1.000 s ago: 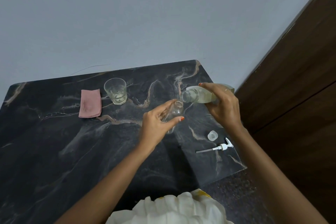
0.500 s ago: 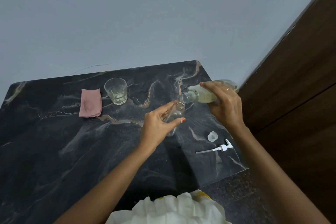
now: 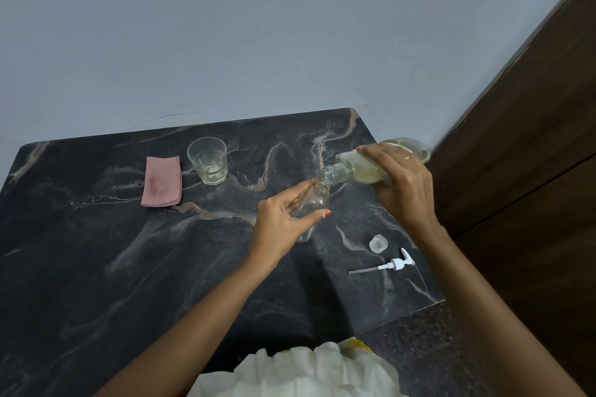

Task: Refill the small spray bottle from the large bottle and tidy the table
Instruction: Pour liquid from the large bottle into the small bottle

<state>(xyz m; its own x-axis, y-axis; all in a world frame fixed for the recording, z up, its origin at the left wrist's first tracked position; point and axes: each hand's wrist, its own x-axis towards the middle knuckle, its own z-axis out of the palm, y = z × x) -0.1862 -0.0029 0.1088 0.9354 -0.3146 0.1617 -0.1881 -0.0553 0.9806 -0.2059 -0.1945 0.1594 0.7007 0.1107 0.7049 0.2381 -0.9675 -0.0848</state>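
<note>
My right hand (image 3: 401, 185) grips the large bottle (image 3: 364, 167), tipped almost flat, mouth just over the neck of the small spray bottle (image 3: 311, 206), which my left hand (image 3: 283, 219) holds tilted above the tabletop (image 3: 96, 267). I judge the narrow neck the risk: too steep a tilt or a wobble would spill liquid. The pump sprayer (image 3: 388, 265) and clear cap (image 3: 378, 242) lie nearby.

Left hand (image 3: 283, 219) grips small clear glass bottle (image 3: 312, 206), tilted. Right hand (image 3: 403, 185) holds large clear bottle of pale yellow liquid (image 3: 358, 169) near-horizontal, mouth at small bottle's neck, above dark marble table (image 3: 96, 267).
</note>
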